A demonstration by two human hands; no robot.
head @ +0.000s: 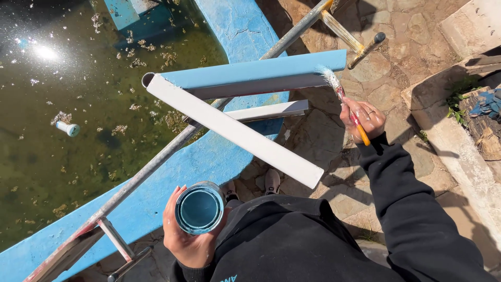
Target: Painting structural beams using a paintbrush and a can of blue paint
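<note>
Partly hidden: my left hand (189,237) cupping the blue paint tin (199,207) from beneath. Right hand (365,119), fingers closed round the paintbrush (344,102), bristles touching the blue-painted pipe (255,73).

One package was seen: a round open paint can (200,208), held upright in the left hand (189,235) low in the view, just above the dark sleeve. Its rim and inside were coated in blue paint, and no label could be made out on it. A small white and pale blue capped container (68,128) was seen floating on the green pond water, well apart from the can.
</note>
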